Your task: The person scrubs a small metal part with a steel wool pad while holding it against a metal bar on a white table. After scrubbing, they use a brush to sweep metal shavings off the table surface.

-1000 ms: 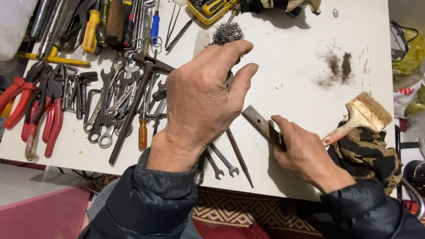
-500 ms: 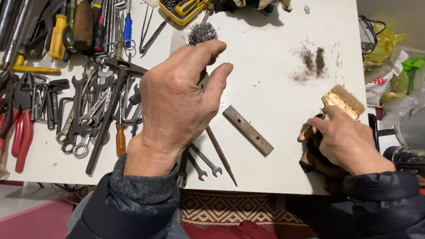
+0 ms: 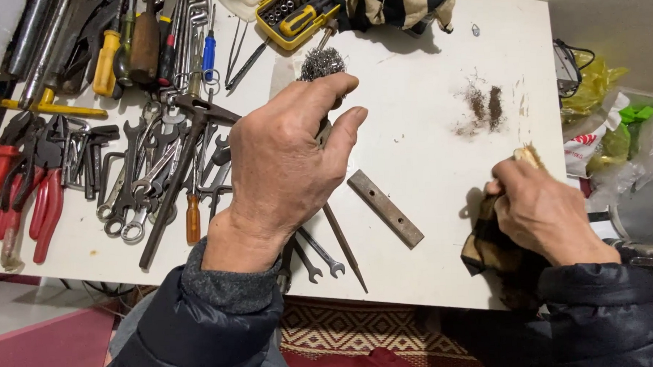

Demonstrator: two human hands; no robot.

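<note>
White tabletop [image 3: 424, 71] fills the view, near edge running along the bottom above a patterned rug [image 3: 360, 327]; right edge drops off beside plastic bags [image 3: 614, 123].

L hand [image 3: 286, 170] sits mid-table, fingers curled shut on a wire brush [image 3: 321, 63]; its steel bristle head pokes out just past the fingertips, handle hidden in the palm. R hand [image 3: 541, 208] is at the right near corner, fingers closed over a dark camo-pattern rag [image 3: 492, 250] w/ a pale bristle brush [image 3: 527, 155] just showing above the knuckles; exact grip on the brush can't be told.

Btwn the hands: flat metal bar [image 3: 385, 207] w/ holes, lying diagonal, touching neither hand. A thin rod [image 3: 345, 248] and small spanners [image 3: 316, 255] lie just below the L wrist, near the front edge.

Left third is packed: wrenches [image 3: 135, 190], red-handled pliers [image 3: 23, 194], screwdrivers [image 3: 155, 37] – no free room there. Yellow socket case [image 3: 295, 14] at the far edge. Open room: centre-right, bare apart from a small pile of brown dust [image 3: 483, 106].
</note>
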